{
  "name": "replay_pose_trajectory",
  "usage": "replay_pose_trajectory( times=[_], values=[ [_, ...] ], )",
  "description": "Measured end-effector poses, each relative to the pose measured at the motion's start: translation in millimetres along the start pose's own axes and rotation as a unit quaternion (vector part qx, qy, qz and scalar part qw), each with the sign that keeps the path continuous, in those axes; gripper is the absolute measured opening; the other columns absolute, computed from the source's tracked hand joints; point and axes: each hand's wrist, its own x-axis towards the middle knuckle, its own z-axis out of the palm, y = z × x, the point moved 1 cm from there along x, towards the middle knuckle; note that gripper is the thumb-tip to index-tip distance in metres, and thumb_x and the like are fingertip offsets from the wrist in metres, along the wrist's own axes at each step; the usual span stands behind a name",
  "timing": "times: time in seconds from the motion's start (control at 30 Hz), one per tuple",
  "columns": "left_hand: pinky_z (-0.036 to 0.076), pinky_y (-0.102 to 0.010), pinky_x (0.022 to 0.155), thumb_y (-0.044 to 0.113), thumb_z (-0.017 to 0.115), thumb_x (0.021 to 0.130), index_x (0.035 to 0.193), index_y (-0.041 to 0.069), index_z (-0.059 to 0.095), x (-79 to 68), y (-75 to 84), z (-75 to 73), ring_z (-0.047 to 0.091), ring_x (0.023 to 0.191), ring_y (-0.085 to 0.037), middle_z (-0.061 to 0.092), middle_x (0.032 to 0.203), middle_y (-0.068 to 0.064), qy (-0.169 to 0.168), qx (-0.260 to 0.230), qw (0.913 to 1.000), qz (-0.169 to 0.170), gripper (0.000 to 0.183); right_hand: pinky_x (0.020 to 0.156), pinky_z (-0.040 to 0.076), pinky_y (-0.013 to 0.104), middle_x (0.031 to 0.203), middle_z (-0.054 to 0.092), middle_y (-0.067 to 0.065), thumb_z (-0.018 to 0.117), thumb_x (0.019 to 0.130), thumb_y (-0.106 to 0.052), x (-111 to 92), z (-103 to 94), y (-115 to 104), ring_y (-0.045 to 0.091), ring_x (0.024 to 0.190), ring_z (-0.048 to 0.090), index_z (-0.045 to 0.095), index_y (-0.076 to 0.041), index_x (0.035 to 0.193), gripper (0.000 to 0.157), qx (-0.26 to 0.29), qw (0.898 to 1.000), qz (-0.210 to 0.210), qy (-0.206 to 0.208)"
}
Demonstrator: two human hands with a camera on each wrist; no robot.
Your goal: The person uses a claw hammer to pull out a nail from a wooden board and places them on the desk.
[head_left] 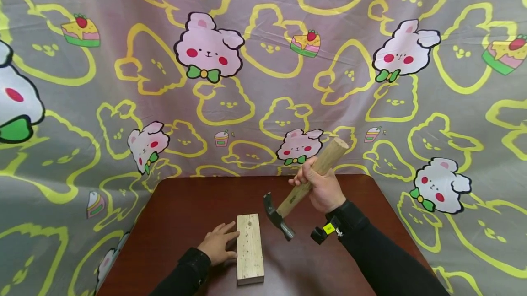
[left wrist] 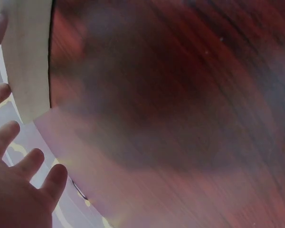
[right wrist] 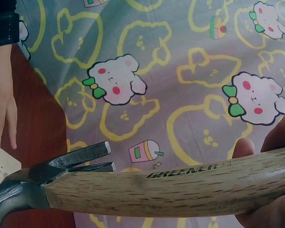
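A claw hammer with a wooden handle (head_left: 294, 197) and a dark metal head (head_left: 279, 219) is held in the air by my right hand (head_left: 323, 184), whose fingers wrap the handle. "GREENER" is printed on that handle, as the right wrist view shows. The head hangs low, right of a pale wooden block (head_left: 250, 248) that lies lengthwise on the table. My left hand (head_left: 220, 243) is at the block's left side with fingers spread, fingertips at its edge. In the left wrist view, the fingers (left wrist: 54, 183) are straight beside the block (left wrist: 28, 57).
The dark red-brown table (head_left: 193, 200) has rounded far corners. A patterned cloth curtain (head_left: 263, 117) with cartoon rabbits hangs behind it and on both sides. A black strap with a yellow tag (head_left: 329, 228) is on the right wrist.
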Motion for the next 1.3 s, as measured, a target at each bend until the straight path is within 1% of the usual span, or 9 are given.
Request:
replay_pose_trajectory(
  times=[0.2,0.37,0.53,0.73,0.9,0.97,1.07,1.2,1.3],
  values=[
    [0.036,-0.071,0.102,0.040,0.082,0.083,0.139,0.009,0.059,3.0,6.9,11.1,0.040,0.141,-0.041,0.044,0.154,-0.014,0.010,0.003,0.9999,0.009,0.068,0.082,0.058,0.044,0.072,0.055,0.004,0.056,0.104,-0.020,-1,-3.2,7,0.021,0.067,0.055,0.055,-0.013,0.090,0.016,-0.018,1.000,0.021,0.013],
    [0.040,-0.069,0.100,0.042,0.082,0.083,0.136,0.006,0.060,7.1,15.4,13.6,0.042,0.139,-0.040,0.044,0.153,-0.015,0.029,0.004,0.9994,0.021,0.068,0.079,0.055,0.040,0.071,0.052,0.004,0.055,0.105,-0.020,0,-6.3,10,0.021,0.068,0.053,0.055,-0.014,0.087,0.018,-0.023,0.999,0.032,0.014],
    [0.040,-0.065,0.103,0.045,0.082,0.082,0.133,0.008,0.060,11.2,20.6,15.3,0.043,0.138,-0.040,0.046,0.151,-0.015,0.050,0.009,0.9985,0.021,0.067,0.077,0.053,0.041,0.072,0.052,0.003,0.058,0.104,-0.022,-1,-9.4,12,0.020,0.068,0.053,0.055,-0.014,0.088,0.017,-0.033,0.998,0.040,0.027],
    [0.037,-0.064,0.103,0.052,0.081,0.080,0.126,0.014,0.061,8.9,24.7,28.3,0.040,0.136,-0.042,0.046,0.144,-0.017,0.060,-0.001,0.9982,0.005,0.063,0.076,0.053,0.040,0.071,0.050,0.004,0.055,0.105,-0.019,-5,-12.5,20,0.020,0.069,0.052,0.055,-0.014,0.089,0.017,-0.050,0.997,0.054,0.021],
    [0.035,-0.064,0.106,0.052,0.080,0.080,0.120,0.015,0.060,7.4,35.2,33.5,0.040,0.136,-0.049,0.044,0.142,-0.025,0.071,-0.003,0.9974,0.012,0.058,0.074,0.050,0.042,0.070,0.046,0.005,0.055,0.105,-0.016,-5,-12.2,28,0.021,0.067,0.049,0.055,-0.013,0.089,0.016,-0.057,0.996,0.065,0.013],
    [0.037,-0.063,0.106,0.054,0.078,0.082,0.120,0.017,0.060,6.8,39.8,35.4,0.041,0.135,-0.051,0.041,0.145,-0.027,0.068,0.002,0.9976,0.015,0.056,0.073,0.050,0.042,0.070,0.049,0.005,0.059,0.103,-0.018,-5,-11.3,32,0.020,0.067,0.051,0.056,-0.011,0.088,0.017,-0.074,0.994,0.077,0.019],
    [0.039,-0.063,0.104,0.055,0.075,0.085,0.124,0.020,0.060,5.6,45.8,37.8,0.043,0.133,-0.051,0.038,0.147,-0.026,0.053,0.005,0.9983,0.022,0.054,0.070,0.052,0.042,0.072,0.056,0.006,0.064,0.101,-0.018,-3,-9.9,41,0.022,0.067,0.057,0.058,-0.006,0.088,0.019,-0.135,0.986,0.099,0.026],
    [0.037,-0.062,0.106,0.053,0.072,0.088,0.128,0.025,0.061,3.6,51.2,37.3,0.045,0.133,-0.045,0.039,0.147,-0.021,0.029,0.005,0.9990,0.032,0.050,0.066,0.054,0.042,0.074,0.060,0.013,0.064,0.101,-0.021,-3,-6.8,57,0.034,0.070,0.063,0.060,0.000,0.091,0.024,-0.235,0.963,0.134,0.000],
    [0.035,-0.060,0.108,0.051,0.070,0.091,0.130,0.029,0.061,2.0,54.3,34.9,0.046,0.133,-0.039,0.041,0.145,-0.014,0.015,0.002,0.9991,0.039,0.046,0.065,0.053,0.041,0.074,0.058,0.014,0.063,0.102,-0.026,-5,-3.6,71,0.036,0.069,0.061,0.059,0.000,0.094,0.028,-0.270,0.947,0.170,-0.027]
  ],
)
